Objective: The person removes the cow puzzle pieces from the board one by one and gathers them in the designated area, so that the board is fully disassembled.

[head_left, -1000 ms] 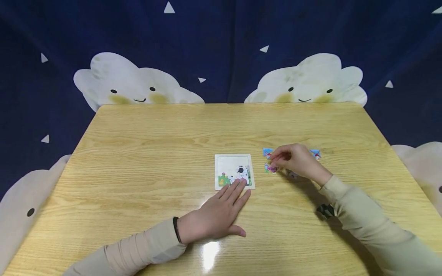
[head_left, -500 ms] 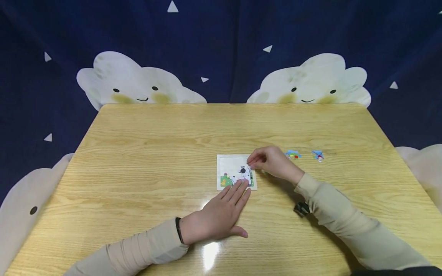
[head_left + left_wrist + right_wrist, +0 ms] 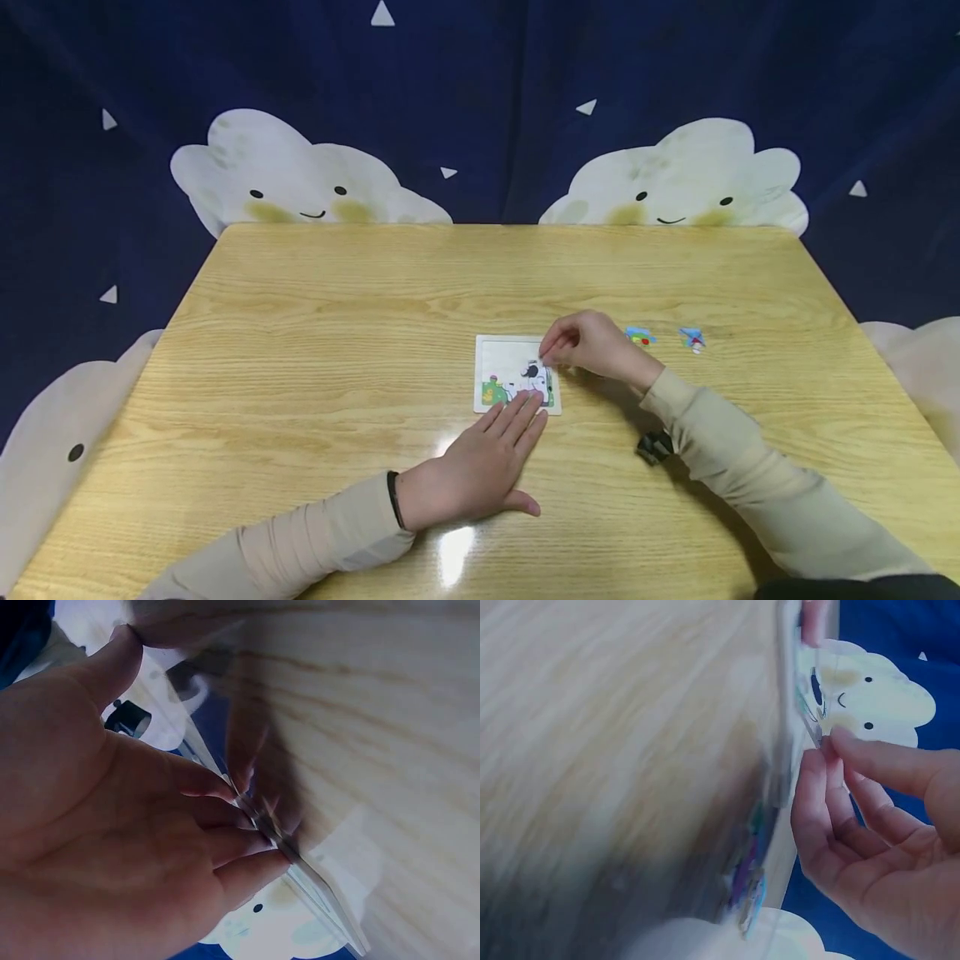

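A small white puzzle tray (image 3: pixel 498 339) lies on the table, its lower part filled with pieces showing a green patch and a black-and-white animal. My left hand (image 3: pixel 480 471) rests with straight fingers, their tips on the tray's near edge; the left wrist view shows these fingertips (image 3: pixel 274 859) at the tray's rim. Over the tray's right side, my right hand (image 3: pixel 592 346) pinches a thin puzzle piece (image 3: pixel 814 733) between thumb and fingers, mostly hidden by them in the head view. The piece stands tilted close to the fitted ones.
Two loose blue puzzle pieces, one with a red dot (image 3: pixel 640 336) and one with a red-and-white figure (image 3: pixel 692 339), lie right of my right hand. More loose pieces (image 3: pixel 746 874) show blurred in the right wrist view. A dark blue cloud-print curtain (image 3: pixel 480 108) hangs behind the wooden table (image 3: pixel 300 333).
My right hand has moved left from the loose pieces to the tray's right side, carrying a puzzle piece. My left hand keeps its place on the tray's near edge.
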`<state>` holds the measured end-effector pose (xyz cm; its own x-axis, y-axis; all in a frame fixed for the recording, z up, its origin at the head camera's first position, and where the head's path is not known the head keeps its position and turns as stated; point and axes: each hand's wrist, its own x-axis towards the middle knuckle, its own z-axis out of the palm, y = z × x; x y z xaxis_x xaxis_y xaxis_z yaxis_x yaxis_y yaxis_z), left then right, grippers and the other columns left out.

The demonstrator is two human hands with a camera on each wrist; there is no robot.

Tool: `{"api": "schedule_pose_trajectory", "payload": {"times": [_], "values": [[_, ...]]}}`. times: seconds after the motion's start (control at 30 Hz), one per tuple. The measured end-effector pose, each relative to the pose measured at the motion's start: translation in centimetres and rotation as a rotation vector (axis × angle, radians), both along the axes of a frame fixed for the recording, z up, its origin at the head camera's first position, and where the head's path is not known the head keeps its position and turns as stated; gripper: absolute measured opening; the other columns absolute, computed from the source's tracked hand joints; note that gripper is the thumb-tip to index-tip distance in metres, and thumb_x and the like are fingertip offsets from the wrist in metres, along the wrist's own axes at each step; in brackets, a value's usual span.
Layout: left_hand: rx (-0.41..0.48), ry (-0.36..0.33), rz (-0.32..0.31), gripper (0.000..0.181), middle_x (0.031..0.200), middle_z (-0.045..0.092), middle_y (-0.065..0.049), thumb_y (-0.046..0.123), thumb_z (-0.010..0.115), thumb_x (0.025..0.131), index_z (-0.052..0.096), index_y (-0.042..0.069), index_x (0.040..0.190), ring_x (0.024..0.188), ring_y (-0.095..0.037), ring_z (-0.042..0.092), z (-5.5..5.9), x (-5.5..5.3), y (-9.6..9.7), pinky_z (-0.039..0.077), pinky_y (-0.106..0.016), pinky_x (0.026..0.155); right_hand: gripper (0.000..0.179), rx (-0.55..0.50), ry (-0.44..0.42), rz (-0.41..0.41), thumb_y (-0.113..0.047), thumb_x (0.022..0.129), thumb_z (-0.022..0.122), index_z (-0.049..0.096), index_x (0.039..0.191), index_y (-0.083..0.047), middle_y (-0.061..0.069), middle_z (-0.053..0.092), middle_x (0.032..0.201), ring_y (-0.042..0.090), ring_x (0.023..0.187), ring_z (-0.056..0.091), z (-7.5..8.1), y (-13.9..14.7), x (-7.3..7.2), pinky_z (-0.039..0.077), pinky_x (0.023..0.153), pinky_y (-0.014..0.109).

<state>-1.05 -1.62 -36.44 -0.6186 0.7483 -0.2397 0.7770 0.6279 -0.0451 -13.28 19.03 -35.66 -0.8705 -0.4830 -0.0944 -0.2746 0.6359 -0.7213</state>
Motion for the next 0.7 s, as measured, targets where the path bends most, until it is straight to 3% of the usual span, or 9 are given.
{"api": "schedule_pose_trajectory", "payload": {"times": [0.23, 0.43, 0.7], "values": [[-0.002, 0.017, -0.011, 0.099, 0.162, 0.009, -0.019, 0.072, 0.041, 0.09, 0.02, 0.001, 0.155, 0.149, -0.029, 0.01, 0.2, 0.1, 0.0, 0.02, -0.038, 0.117, 0.01, -0.105, -0.051, 0.005, 0.007, 0.079, 0.076, 0.071, 0.086, 0.001, 0.005, 0.069, 0.076, 0.017, 0.067, 0.065, 0.1, -0.5, 0.8, 0.05, 0.057, 0.023], [-0.005, 0.01, -0.007, 0.098, 0.162, 0.009, -0.019, 0.072, 0.04, 0.09, 0.02, 0.001, 0.155, 0.149, -0.029, 0.01, 0.3, 0.0, 0.0, 0.019, -0.038, 0.117, 0.009, -0.068, -0.023, 0.015, 0.005, 0.08, 0.077, 0.072, 0.083, -0.002, 0.002, 0.068, 0.073, 0.012, 0.066, 0.061, -0.3, -0.8, 1.2, 0.048, 0.058, 0.022], [-0.019, 0.002, 0.006, 0.1, 0.162, 0.006, -0.018, 0.073, 0.04, 0.089, 0.017, 0.002, 0.156, 0.149, -0.028, 0.008, 0.2, 0.1, 0.1, 0.017, -0.038, 0.118, 0.009, -0.056, 0.036, 0.01, 0.001, 0.081, 0.077, 0.073, 0.086, -0.005, 0.001, 0.068, 0.075, 0.014, 0.066, 0.061, 0.3, 0.2, 1.0, 0.048, 0.058, 0.023]]}}
